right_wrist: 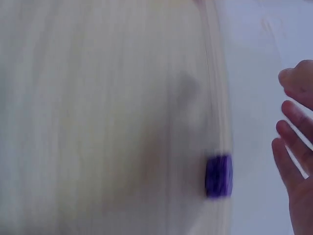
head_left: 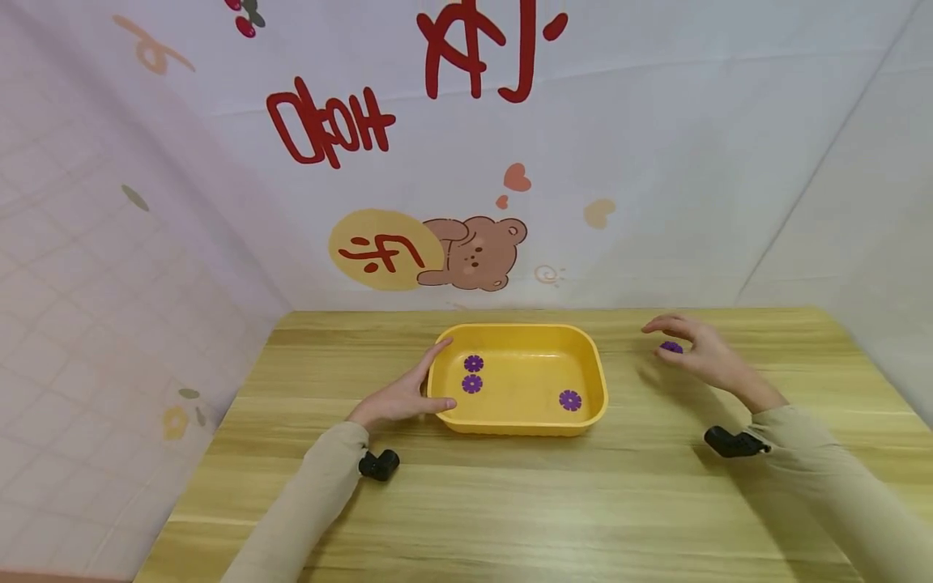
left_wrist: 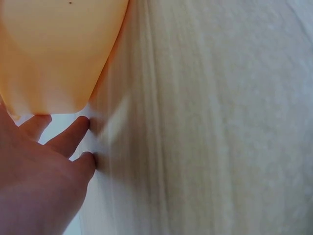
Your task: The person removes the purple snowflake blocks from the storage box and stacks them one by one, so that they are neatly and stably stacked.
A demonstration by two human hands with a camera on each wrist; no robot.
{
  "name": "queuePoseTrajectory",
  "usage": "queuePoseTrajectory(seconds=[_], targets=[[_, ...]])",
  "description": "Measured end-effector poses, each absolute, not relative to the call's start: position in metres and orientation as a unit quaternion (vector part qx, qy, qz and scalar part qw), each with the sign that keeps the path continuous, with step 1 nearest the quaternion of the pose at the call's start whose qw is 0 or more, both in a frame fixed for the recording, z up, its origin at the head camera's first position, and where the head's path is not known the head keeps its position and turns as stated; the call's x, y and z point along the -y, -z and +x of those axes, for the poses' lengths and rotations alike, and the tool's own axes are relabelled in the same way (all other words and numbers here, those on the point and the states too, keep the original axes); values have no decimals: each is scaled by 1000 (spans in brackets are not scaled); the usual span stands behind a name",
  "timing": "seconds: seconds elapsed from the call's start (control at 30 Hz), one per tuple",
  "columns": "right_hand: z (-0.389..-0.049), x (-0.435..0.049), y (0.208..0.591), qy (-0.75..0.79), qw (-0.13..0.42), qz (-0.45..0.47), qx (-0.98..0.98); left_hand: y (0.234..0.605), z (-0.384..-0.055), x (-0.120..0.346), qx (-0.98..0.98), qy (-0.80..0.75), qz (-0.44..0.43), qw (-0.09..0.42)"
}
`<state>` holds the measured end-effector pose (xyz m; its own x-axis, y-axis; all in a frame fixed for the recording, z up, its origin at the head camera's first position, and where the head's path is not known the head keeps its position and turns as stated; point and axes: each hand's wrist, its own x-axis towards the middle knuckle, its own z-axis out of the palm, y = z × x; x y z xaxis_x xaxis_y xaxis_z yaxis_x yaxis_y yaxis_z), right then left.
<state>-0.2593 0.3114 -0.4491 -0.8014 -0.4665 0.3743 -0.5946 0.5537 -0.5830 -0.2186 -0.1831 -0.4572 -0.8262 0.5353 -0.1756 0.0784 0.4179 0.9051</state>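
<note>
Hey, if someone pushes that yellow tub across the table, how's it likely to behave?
The yellow tub will probably stay stiff, since its walls and rim hold an even shape. It seems unlikely to tip, being low and wide. The three purple discs inside might slide about, as they lie flat on its floor with bare space around them.

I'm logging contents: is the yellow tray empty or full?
Neither: partly filled. The head view shows three purple discs inside the yellow tray, with most of its floor bare.
</note>
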Motion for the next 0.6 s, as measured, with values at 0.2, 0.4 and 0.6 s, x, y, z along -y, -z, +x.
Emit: queuePoseTrajectory(seconds=[0.2,0.4,0.6], targets=[[-254,-280,445,-319,110,360,870,458,-219,184,-811,-505,196,223],[-248,-255,438,-328,110,394,852,458,-220,183,-816,-500,185,224],[-239,-232,435,-339,101,424,834,457,-220,182,-812,-504,194,222]])
